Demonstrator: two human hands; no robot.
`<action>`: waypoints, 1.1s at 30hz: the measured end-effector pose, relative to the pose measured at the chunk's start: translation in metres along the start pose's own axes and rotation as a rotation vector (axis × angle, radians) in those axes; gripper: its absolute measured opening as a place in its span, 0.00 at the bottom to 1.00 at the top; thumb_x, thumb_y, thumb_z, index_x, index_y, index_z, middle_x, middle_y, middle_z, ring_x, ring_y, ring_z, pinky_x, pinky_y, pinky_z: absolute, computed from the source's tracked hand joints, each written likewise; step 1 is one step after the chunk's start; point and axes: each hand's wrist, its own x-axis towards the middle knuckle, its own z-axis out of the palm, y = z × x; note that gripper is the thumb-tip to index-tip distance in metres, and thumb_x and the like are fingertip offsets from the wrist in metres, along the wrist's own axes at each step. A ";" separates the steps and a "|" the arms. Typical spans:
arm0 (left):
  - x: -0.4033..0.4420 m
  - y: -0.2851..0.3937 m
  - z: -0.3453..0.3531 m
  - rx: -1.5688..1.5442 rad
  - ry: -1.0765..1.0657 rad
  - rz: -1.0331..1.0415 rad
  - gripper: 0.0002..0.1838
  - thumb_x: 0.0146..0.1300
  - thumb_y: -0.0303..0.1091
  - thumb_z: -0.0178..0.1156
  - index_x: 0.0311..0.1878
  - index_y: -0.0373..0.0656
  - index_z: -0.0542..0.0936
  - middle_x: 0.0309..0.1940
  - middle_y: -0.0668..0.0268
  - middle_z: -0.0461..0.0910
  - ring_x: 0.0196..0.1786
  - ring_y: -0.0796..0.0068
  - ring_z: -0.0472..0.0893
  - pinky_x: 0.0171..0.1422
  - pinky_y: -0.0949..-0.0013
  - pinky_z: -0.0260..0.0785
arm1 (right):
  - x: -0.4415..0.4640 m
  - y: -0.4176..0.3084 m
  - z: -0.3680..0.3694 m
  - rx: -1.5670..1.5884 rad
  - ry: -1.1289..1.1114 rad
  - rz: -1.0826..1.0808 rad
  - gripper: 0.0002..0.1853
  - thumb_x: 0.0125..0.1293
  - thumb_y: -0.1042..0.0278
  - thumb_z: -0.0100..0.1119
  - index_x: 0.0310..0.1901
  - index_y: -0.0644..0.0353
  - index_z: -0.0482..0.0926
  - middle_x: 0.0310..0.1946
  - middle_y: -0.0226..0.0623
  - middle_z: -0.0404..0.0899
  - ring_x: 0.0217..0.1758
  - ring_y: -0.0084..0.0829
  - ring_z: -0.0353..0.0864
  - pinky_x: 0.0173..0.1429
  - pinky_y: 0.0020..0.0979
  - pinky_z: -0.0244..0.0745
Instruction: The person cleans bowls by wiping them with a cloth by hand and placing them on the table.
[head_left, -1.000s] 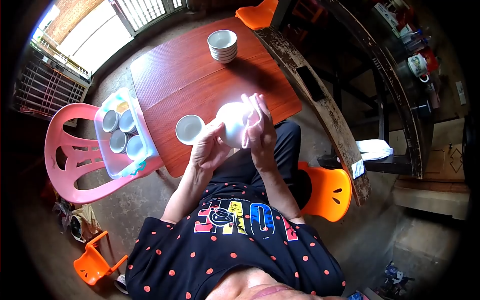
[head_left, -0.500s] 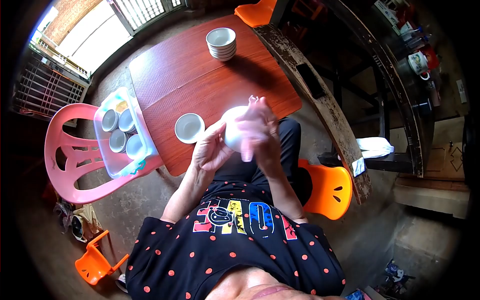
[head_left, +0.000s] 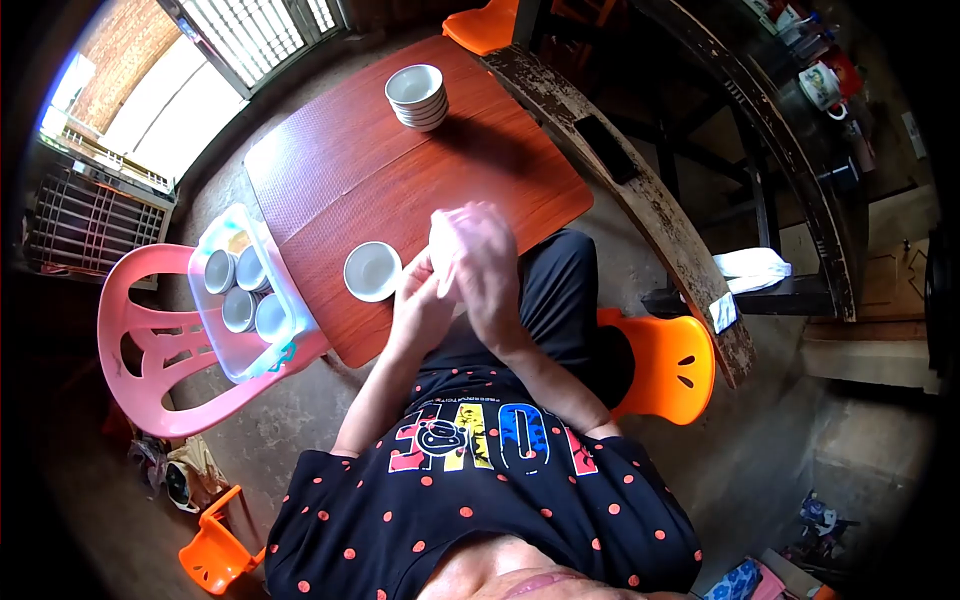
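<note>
In front of my lap, over the table's near edge, a white bowl (head_left: 438, 248) is tilted nearly edge-on and mostly hidden by my hands. My left hand (head_left: 421, 308) grips it from the near left side. Pressed to it from the right, my right hand (head_left: 484, 268) is closed on a pink cloth (head_left: 468, 213), somewhat blurred by motion. Just left of my hands, a single bowl (head_left: 372, 272) rests on the red-brown table (head_left: 330, 190). A stack of several bowls (head_left: 416, 90) stands toward the table's far side.
On the pink chair (head_left: 118, 345) at the left sits a clear plastic bin (head_left: 290, 290) with several stacked bowls. A worn wooden bench (head_left: 655, 235) runs along the right, bearing a black phone (head_left: 606, 150). An orange chair (head_left: 668, 370) stands beside my right leg.
The bowl has turned from facing broadside to nearly edge-on. My right hand and the cloth have shifted left, closer to my left hand. The view has shifted slightly.
</note>
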 end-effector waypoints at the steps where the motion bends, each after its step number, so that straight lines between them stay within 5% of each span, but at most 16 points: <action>1: -0.001 0.004 -0.002 0.002 0.002 -0.037 0.12 0.68 0.33 0.55 0.49 0.37 0.74 0.44 0.65 0.79 0.43 0.79 0.79 0.48 0.74 0.73 | 0.005 -0.001 -0.009 -0.086 -0.120 -0.139 0.18 0.68 0.64 0.50 0.57 0.62 0.74 0.57 0.45 0.72 0.65 0.44 0.67 0.71 0.42 0.57; 5: -0.005 0.010 0.000 -0.037 -0.034 -0.092 0.14 0.65 0.31 0.58 0.52 0.36 0.73 0.46 0.61 0.79 0.48 0.72 0.80 0.54 0.69 0.73 | 0.032 0.024 -0.025 0.090 -0.375 -0.270 0.16 0.66 0.66 0.50 0.50 0.64 0.78 0.54 0.46 0.74 0.59 0.46 0.72 0.66 0.43 0.65; 8: 0.001 0.008 -0.002 -0.099 -0.064 -0.022 0.17 0.65 0.32 0.58 0.55 0.36 0.72 0.49 0.58 0.78 0.51 0.70 0.79 0.58 0.66 0.72 | 0.019 0.036 -0.001 0.248 -0.140 0.060 0.17 0.67 0.64 0.47 0.52 0.64 0.76 0.54 0.48 0.74 0.56 0.47 0.75 0.62 0.44 0.69; 10: 0.009 -0.007 -0.017 -0.201 -0.013 0.095 0.20 0.66 0.33 0.57 0.58 0.35 0.70 0.52 0.57 0.77 0.54 0.69 0.78 0.61 0.63 0.71 | 0.010 0.011 0.007 0.113 -0.018 0.099 0.24 0.71 0.57 0.43 0.64 0.61 0.66 0.60 0.51 0.69 0.64 0.49 0.67 0.69 0.46 0.59; 13: 0.010 0.003 -0.011 -0.661 0.103 -0.080 0.23 0.69 0.35 0.52 0.63 0.32 0.66 0.57 0.53 0.74 0.58 0.61 0.76 0.66 0.59 0.68 | -0.009 0.006 0.015 -0.364 -0.125 -0.029 0.27 0.74 0.53 0.42 0.68 0.58 0.60 0.66 0.51 0.61 0.72 0.52 0.55 0.70 0.56 0.48; 15: 0.014 -0.001 -0.024 -0.726 0.136 -0.041 0.20 0.70 0.33 0.49 0.61 0.32 0.68 0.57 0.52 0.74 0.61 0.60 0.73 0.68 0.56 0.65 | -0.004 0.012 0.009 -0.186 -0.042 -0.040 0.26 0.74 0.55 0.42 0.68 0.58 0.60 0.64 0.51 0.62 0.72 0.50 0.56 0.70 0.51 0.51; 16: 0.014 -0.004 -0.028 -0.643 0.159 -0.032 0.20 0.70 0.33 0.49 0.60 0.31 0.69 0.56 0.52 0.76 0.60 0.60 0.75 0.68 0.57 0.66 | 0.000 0.014 0.011 -0.093 -0.007 -0.050 0.25 0.74 0.56 0.42 0.68 0.58 0.61 0.63 0.50 0.63 0.71 0.49 0.56 0.70 0.49 0.53; 18: 0.012 0.004 -0.025 -0.678 0.004 -0.046 0.20 0.70 0.34 0.48 0.60 0.30 0.69 0.56 0.52 0.76 0.59 0.60 0.76 0.67 0.56 0.66 | -0.008 0.024 0.020 0.556 0.239 0.523 0.23 0.74 0.59 0.43 0.65 0.62 0.62 0.55 0.41 0.69 0.63 0.35 0.65 0.68 0.34 0.59; 20: 0.013 0.012 -0.023 -0.619 -0.110 -0.036 0.21 0.71 0.36 0.47 0.62 0.33 0.67 0.54 0.55 0.77 0.58 0.61 0.76 0.66 0.55 0.66 | -0.010 0.048 0.002 1.174 0.169 0.898 0.22 0.74 0.59 0.43 0.64 0.62 0.63 0.56 0.39 0.69 0.60 0.31 0.69 0.63 0.36 0.66; 22: 0.020 0.013 -0.026 -0.484 -0.124 -0.016 0.24 0.68 0.36 0.47 0.65 0.36 0.64 0.56 0.54 0.74 0.59 0.61 0.75 0.66 0.55 0.66 | -0.007 0.034 -0.010 1.414 0.027 1.297 0.21 0.74 0.58 0.42 0.62 0.60 0.66 0.55 0.37 0.71 0.58 0.30 0.71 0.58 0.38 0.72; 23: 0.022 0.014 -0.024 -0.388 -0.070 -0.027 0.26 0.66 0.36 0.47 0.66 0.38 0.62 0.58 0.54 0.72 0.60 0.60 0.73 0.66 0.55 0.65 | -0.034 0.068 -0.003 1.910 -0.148 1.106 0.21 0.73 0.59 0.44 0.61 0.62 0.68 0.55 0.35 0.73 0.58 0.30 0.73 0.57 0.38 0.75; 24: 0.022 0.013 -0.018 -0.337 0.074 -0.019 0.29 0.64 0.37 0.48 0.67 0.39 0.60 0.62 0.53 0.68 0.62 0.59 0.72 0.67 0.55 0.64 | -0.030 0.054 -0.011 1.858 -0.115 1.100 0.19 0.71 0.61 0.50 0.58 0.61 0.72 0.52 0.35 0.76 0.56 0.30 0.75 0.56 0.37 0.76; 27: 0.025 0.014 -0.025 -0.121 0.026 -0.082 0.23 0.69 0.40 0.48 0.63 0.38 0.66 0.58 0.56 0.73 0.60 0.64 0.74 0.63 0.59 0.69 | -0.018 0.030 -0.009 1.391 0.098 1.252 0.15 0.66 0.65 0.60 0.53 0.59 0.78 0.43 0.34 0.81 0.48 0.28 0.80 0.50 0.33 0.77; 30: 0.029 0.017 -0.026 0.187 0.208 -0.066 0.23 0.64 0.37 0.56 0.60 0.39 0.68 0.51 0.58 0.76 0.53 0.68 0.77 0.58 0.64 0.72 | -0.031 0.018 -0.006 1.242 -0.090 0.998 0.14 0.67 0.66 0.59 0.52 0.60 0.78 0.42 0.33 0.82 0.46 0.27 0.81 0.53 0.29 0.76; 31: 0.028 0.012 -0.021 0.539 0.255 0.040 0.19 0.64 0.37 0.58 0.55 0.38 0.72 0.45 0.60 0.78 0.46 0.73 0.79 0.50 0.70 0.75 | -0.037 0.002 0.007 0.994 -0.113 0.866 0.14 0.70 0.63 0.55 0.50 0.63 0.76 0.41 0.31 0.81 0.41 0.24 0.81 0.50 0.25 0.76; 33: 0.024 0.021 -0.012 0.165 0.164 -0.017 0.18 0.63 0.38 0.59 0.52 0.39 0.73 0.41 0.60 0.78 0.41 0.72 0.80 0.46 0.69 0.77 | -0.044 -0.015 0.006 0.485 -0.289 0.438 0.11 0.68 0.69 0.58 0.48 0.64 0.77 0.41 0.38 0.82 0.43 0.30 0.82 0.50 0.29 0.75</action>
